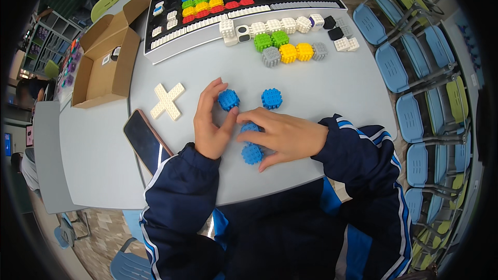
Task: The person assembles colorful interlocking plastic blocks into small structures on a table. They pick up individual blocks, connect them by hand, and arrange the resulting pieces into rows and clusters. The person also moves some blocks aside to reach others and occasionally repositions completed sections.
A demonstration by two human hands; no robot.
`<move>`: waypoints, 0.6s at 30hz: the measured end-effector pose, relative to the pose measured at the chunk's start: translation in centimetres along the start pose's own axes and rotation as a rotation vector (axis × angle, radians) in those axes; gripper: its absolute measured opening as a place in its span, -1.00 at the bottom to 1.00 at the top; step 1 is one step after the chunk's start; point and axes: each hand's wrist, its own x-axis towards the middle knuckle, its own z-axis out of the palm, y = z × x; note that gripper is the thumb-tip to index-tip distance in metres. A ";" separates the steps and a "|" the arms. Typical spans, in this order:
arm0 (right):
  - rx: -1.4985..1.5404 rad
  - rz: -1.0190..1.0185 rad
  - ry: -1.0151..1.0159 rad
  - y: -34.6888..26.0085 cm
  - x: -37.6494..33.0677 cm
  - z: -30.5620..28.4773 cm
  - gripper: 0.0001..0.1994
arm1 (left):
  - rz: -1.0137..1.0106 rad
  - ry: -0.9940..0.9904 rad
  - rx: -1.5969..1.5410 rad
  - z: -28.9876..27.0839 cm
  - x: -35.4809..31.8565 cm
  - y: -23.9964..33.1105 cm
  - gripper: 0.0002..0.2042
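Observation:
My left hand [211, 124] curves around a blue studded cube block [228, 100] on the pale table, its fingers on the far side and thumb on the near side. Beside it, my right hand [282, 134] bends over two more blue blocks, which sit one in front of the other. The farther block [249, 128] is partly hidden under the fingers, while the nearer block [252, 154] shows beside the thumb. Whether these two are joined I cannot tell. Another blue block [272, 98] stands apart, beyond my right hand.
Left of my hands lie a white cross-shaped piece [167, 101] and a phone [145, 140]. An open cardboard box [104, 82] is farther left. At the back, a parts tray [181, 47] holds colored blocks. Before it stand green [263, 41], yellow [288, 53] and white blocks [273, 26].

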 end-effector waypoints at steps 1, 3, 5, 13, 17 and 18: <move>-0.011 0.014 -0.004 -0.1 -0.1 -0.2 -0.44 | -0.012 0.013 -0.032 -0.1 0.0 0.0 -0.51; -0.046 0.015 -0.010 0.2 -0.3 -0.5 -0.49 | 0.018 -0.016 -0.035 -0.5 0.0 0.0 -0.51; -0.091 -0.008 -0.015 0.9 -0.8 -0.8 -0.54 | 0.048 -0.055 -0.016 -0.8 0.0 0.2 -0.51; -0.138 -0.088 -0.025 0.8 -2.2 -2.7 -0.74 | 0.303 -0.260 0.324 -1.4 -0.5 3.1 -0.28; -0.197 -0.123 0.000 1.0 -2.6 -2.1 -0.73 | 0.376 -0.384 0.473 -0.6 -1.0 4.7 -0.15; -0.171 -0.113 -0.001 0.9 -2.5 -2.3 -0.73 | 0.358 -0.378 0.466 -0.4 -1.1 4.6 -0.14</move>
